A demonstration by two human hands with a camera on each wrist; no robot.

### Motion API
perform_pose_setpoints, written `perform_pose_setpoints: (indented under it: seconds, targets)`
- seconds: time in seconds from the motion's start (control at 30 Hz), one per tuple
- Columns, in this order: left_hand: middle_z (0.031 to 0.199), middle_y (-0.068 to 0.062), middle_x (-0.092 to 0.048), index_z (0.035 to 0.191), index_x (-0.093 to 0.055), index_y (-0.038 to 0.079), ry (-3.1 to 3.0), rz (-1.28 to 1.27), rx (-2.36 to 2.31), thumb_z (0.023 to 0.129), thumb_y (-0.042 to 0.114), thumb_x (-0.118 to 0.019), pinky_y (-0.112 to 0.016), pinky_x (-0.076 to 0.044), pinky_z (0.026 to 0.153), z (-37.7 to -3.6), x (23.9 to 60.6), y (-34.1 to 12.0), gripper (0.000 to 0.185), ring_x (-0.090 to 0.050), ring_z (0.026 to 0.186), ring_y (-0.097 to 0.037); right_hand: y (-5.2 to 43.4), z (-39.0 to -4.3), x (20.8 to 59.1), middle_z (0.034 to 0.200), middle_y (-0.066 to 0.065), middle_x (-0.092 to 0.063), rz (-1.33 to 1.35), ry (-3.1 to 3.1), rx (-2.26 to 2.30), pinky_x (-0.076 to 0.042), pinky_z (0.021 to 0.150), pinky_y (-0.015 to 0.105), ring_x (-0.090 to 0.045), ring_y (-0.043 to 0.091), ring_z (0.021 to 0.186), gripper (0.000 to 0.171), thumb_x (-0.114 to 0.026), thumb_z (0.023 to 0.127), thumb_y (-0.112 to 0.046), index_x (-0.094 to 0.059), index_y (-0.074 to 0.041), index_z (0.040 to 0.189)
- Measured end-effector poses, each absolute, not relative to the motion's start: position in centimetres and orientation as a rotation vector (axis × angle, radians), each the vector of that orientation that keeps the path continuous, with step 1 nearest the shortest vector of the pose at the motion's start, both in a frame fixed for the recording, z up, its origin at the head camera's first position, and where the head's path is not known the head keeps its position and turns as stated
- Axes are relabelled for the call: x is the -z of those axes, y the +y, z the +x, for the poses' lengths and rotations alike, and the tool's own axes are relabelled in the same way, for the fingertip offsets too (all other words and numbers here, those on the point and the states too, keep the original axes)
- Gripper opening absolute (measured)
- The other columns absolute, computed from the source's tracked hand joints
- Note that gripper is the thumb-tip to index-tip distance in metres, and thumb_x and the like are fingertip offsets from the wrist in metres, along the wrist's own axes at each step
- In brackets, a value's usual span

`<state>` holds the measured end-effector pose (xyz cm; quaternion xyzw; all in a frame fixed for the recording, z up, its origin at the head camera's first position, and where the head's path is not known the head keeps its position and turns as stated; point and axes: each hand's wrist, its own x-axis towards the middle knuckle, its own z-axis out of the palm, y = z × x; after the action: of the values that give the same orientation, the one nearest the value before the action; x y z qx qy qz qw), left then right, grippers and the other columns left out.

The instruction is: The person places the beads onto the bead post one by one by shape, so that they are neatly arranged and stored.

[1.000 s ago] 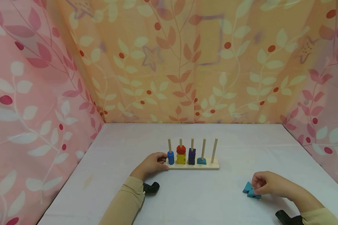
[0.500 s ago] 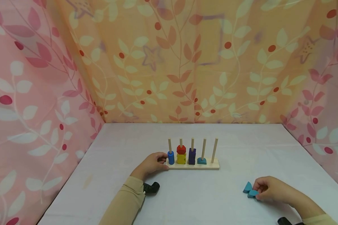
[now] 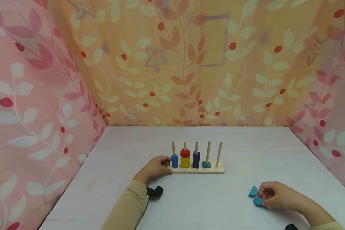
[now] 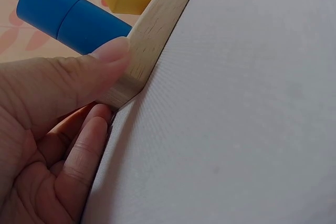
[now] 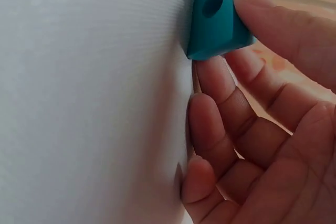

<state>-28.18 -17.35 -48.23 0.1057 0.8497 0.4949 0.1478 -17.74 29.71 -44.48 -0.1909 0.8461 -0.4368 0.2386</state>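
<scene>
A wooden peg stacker [image 3: 196,171] stands on the table, and my left hand [image 3: 153,168] grips the left end of its base. In the left wrist view, the thumb [image 4: 113,51] lies on the base's edge beside two stacked blue cylinders [image 4: 73,17]. At the right, my right hand [image 3: 283,195] pinches a teal half-round block [image 3: 257,202] at its right end, low over the cloth. The right wrist view shows a hole in this block, with the thumb [image 5: 257,1] against its side. Another teal block [image 3: 253,191] lies just behind it.
On the stacker's pegs sit yellow blocks [image 3: 185,162] under a red one [image 3: 185,153], purple blocks [image 3: 196,159] and one teal half-round block [image 3: 206,164]. The rightmost peg [image 3: 219,154] is bare. Patterned curtains [image 3: 172,64] enclose the white-covered table [image 3: 189,204].
My right hand has moved slightly down and toward me and now pinches the nearer teal block, which has turned and come apart from the other. The left hand has stayed still.
</scene>
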Motion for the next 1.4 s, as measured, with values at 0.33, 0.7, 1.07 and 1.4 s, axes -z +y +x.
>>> perform_pose_setpoints:
  seconds: [0.33,0.7,1.07,1.4]
  targets:
    - [0.107,0.003,-0.058,0.115,-0.059,0.017,2.444,0.302,-1.422,0.070,0.025,-0.080,-0.033,-0.043,0.092,-28.1,48.1,-17.3,0.050,-0.052,0.097,-0.015,29.5,-17.9,43.3,0.076,-0.001,-0.051,-0.585,2.385,1.107,-0.039,0.055,0.022,-0.046,0.005,0.068,0.021,-0.070,0.078,-0.019,-0.058,-0.006,0.089]
    - [0.107,0.001,-0.057,0.115,-0.059,0.016,2.434,0.305,-1.439,0.070,0.024,-0.079,-0.034,-0.042,0.094,-28.1,48.1,-17.4,0.050,-0.052,0.098,-0.016,26.0,-20.3,38.3,0.088,0.009,-0.057,-0.496,2.572,1.186,-0.048,0.066,0.024,-0.054,0.016,0.077,0.030,-0.068,0.082,-0.026,-0.056,-0.005,0.099]
    - [0.108,0.002,-0.057,0.115,-0.059,0.016,2.431,0.306,-1.433,0.070,0.024,-0.079,-0.033,-0.042,0.094,-28.1,48.0,-17.5,0.050,-0.052,0.098,-0.015,20.7,-22.3,34.5,0.098,0.008,-0.063,-0.578,2.731,1.394,-0.050,0.077,0.023,-0.060,0.016,0.086,0.032,-0.063,0.086,-0.027,-0.058,-0.005,0.108]
    - [0.107,0.002,-0.057,0.114,-0.059,0.016,2.434,0.294,-1.434,0.070,0.024,-0.080,-0.033,-0.043,0.093,-28.1,48.1,-17.3,0.049,-0.052,0.097,-0.016,16.8,-24.1,33.7,0.101,0.011,-0.062,-0.638,2.797,1.572,-0.050,0.075,0.020,-0.061,0.019,0.087,0.025,-0.063,0.087,-0.014,-0.059,-0.003,0.108]
